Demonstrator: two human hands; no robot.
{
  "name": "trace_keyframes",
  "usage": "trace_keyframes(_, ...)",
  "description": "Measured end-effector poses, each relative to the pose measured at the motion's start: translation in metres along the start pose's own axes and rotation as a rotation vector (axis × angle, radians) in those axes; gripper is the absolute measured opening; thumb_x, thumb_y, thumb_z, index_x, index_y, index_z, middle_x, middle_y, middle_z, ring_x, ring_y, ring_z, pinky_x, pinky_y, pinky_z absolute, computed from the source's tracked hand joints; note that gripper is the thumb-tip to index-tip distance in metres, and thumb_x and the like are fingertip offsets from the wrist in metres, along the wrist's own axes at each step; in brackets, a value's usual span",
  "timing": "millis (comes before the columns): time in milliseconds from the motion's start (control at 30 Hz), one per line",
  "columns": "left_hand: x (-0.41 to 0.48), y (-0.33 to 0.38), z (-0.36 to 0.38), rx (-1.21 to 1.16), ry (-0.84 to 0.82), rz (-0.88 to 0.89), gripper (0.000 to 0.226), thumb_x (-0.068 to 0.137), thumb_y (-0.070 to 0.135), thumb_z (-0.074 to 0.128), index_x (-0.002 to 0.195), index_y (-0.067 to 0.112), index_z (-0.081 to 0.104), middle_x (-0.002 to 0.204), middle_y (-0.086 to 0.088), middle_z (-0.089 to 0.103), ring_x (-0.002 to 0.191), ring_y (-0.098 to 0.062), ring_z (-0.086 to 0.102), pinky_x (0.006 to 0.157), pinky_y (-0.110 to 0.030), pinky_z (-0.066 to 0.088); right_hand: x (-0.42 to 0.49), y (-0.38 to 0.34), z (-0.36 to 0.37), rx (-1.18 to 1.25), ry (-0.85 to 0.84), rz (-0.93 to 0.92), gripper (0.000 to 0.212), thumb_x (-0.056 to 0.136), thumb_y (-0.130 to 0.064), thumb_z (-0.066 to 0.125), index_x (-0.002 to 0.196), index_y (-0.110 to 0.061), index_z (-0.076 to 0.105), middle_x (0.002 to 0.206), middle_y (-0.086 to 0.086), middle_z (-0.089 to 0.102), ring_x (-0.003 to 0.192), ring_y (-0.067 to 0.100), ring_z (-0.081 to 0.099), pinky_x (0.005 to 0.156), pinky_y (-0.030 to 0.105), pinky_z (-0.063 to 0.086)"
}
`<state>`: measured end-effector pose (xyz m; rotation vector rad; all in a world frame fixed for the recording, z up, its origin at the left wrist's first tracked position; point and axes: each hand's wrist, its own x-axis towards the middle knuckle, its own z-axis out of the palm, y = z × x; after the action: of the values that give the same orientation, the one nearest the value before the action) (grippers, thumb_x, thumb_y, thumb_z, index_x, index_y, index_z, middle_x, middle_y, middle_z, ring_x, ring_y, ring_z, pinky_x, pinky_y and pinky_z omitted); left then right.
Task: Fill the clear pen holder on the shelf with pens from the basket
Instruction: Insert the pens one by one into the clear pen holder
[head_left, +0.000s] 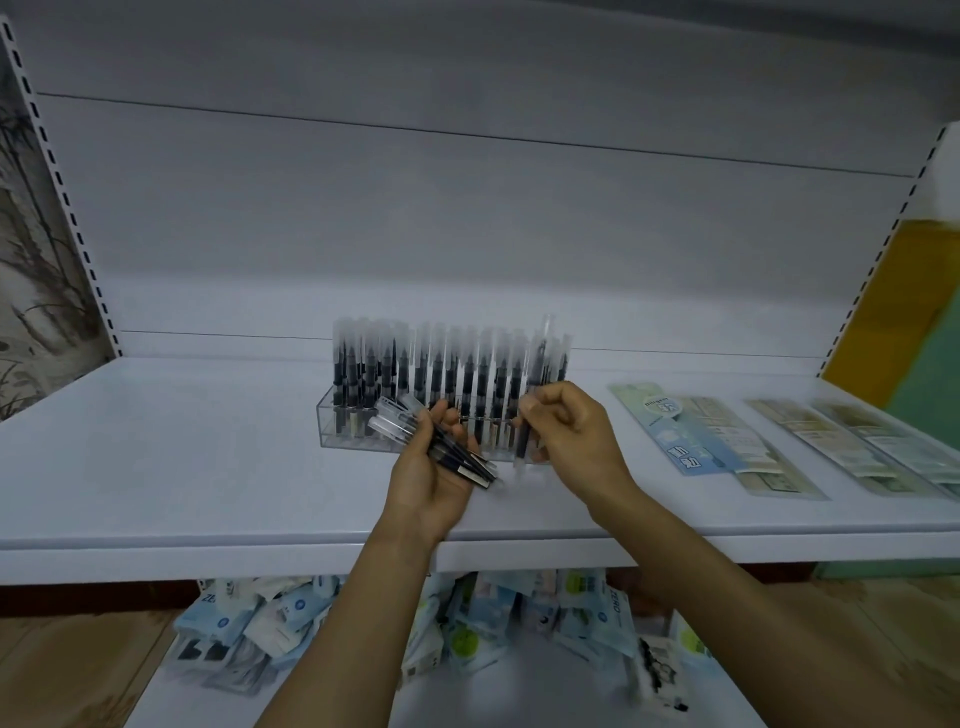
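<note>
Clear acrylic pen holder (343, 431), nearly full, is set on the white shelf (208, 467). A bundle of black pens (441, 441) is gripped in the left hand (431, 483), a single pen (523, 441) pinched upright by the right hand (571, 431); crowded neighbours may be knocked askew by tilted entry.

Flat packets (701, 436) on shelf (156, 467); more packets (260, 629) below.

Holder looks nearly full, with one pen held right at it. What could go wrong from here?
1. The right hand pinches one pen upright against the packed rows in the clear pen holder; forcing it in could tip neighbours.
2. The left hand grips a fanned bundle of pens; one might slip onto the shelf.
</note>
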<state>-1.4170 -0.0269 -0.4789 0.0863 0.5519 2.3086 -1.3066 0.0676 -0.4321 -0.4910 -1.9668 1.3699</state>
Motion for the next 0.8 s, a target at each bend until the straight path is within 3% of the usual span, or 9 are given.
trace_keyframes(67,-0.001,0.0,0.001,0.015,-0.003,-0.001,0.025,0.098,0.031,0.047,0.099,0.014,0.065,0.077,0.005,0.065,0.065,-0.006,0.057,0.076,-0.025,0.047,0.002,-0.001,-0.008,-0.002,0.014,0.003,0.003,0.091,-0.017,0.062,0.092,-0.019,0.061,0.088,0.01,0.068,0.082,0.021,0.063,0.077,0.041,0.055)
trace_keyframes(200,-0.003,-0.001,0.004,0.108,-0.019,-0.014,0.026,0.099,0.031,0.045,0.099,0.014,0.065,0.076,0.005,0.069,0.063,-0.005,0.063,0.064,-0.022,0.055,0.004,-0.004,-0.019,0.049,0.038,0.066,0.027,0.089,-0.01,0.063,0.114,-0.013,0.052,0.088,0.012,0.068,0.078,0.023,0.065,0.066,0.032,0.059)
trace_keyframes(267,-0.003,-0.001,0.004,0.11,-0.022,-0.019,0.026,0.099,0.031,0.044,0.098,0.014,0.065,0.075,0.005,0.069,0.063,-0.005,0.064,0.063,-0.022,0.055,0.004,-0.007,-0.022,0.097,0.055,0.083,0.02,0.091,-0.007,0.059,0.107,-0.012,0.048,0.089,0.012,0.069,0.07,0.019,0.065,0.064,0.03,0.058)
trace_keyframes(367,-0.003,-0.001,0.005,0.093,-0.027,-0.018,0.026,0.099,0.031,0.044,0.099,0.015,0.064,0.075,0.004,0.069,0.064,-0.006,0.062,0.072,-0.024,0.05,0.007,-0.014,-0.029,0.156,0.089,0.122,0.004,0.096,-0.015,0.053,0.097,-0.014,0.048,0.089,0.01,0.071,0.063,0.016,0.066,0.062,0.03,0.058)
trace_keyframes(500,-0.003,-0.001,0.005,0.083,-0.018,-0.006,0.027,0.099,0.031,0.043,0.102,0.014,0.064,0.076,0.004,0.07,0.067,-0.007,0.061,0.077,-0.025,0.048,0.014,-0.022,-0.039,0.143,0.123,0.091,0.008,0.095,-0.016,0.056,0.101,-0.01,0.054,0.087,0.006,0.07,0.069,0.016,0.066,0.057,0.022,0.056)
trace_keyframes(633,-0.004,-0.001,0.007,0.077,-0.008,-0.004,0.026,0.1,0.03,0.043,0.101,0.014,0.063,0.075,0.003,0.071,0.063,-0.006,0.062,0.079,-0.025,0.047,0.022,-0.028,-0.046,0.12,0.155,0.055,0.024,0.092,-0.009,0.059,0.111,-0.017,0.049,0.088,0.006,0.071,0.077,0.018,0.069,0.062,0.026,0.058)
trace_keyframes(800,-0.004,-0.001,0.006,0.077,-0.016,-0.001,0.026,0.1,0.03,0.043,0.102,0.014,0.063,0.076,0.003,0.071,0.063,-0.006,0.063,0.081,-0.026,0.047,0.037,-0.029,-0.045,0.035,0.233,-0.008,0.012,0.092,-0.013,0.06,0.099,-0.017,0.052,0.091,0.008,0.07,0.079,0.018,0.07,0.074,0.036,0.059)
